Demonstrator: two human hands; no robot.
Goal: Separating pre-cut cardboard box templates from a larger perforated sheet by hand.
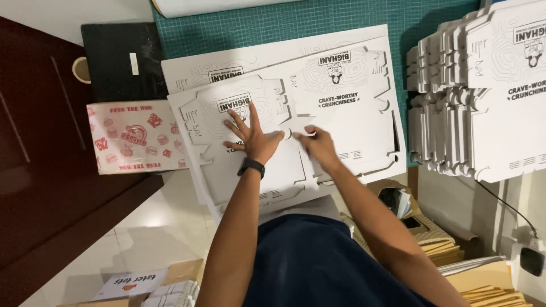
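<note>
Left hand [250,135] lies flat, fingers spread, on a white cardboard sheet [284,165]; right hand [319,145] pinches its cut edge.

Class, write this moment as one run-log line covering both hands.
left hand: flat, fingers spread on top die-cut box blank | right hand: on blank's edge, grip unclear | surface: green cutting mat | right: stack of blanks
</note>
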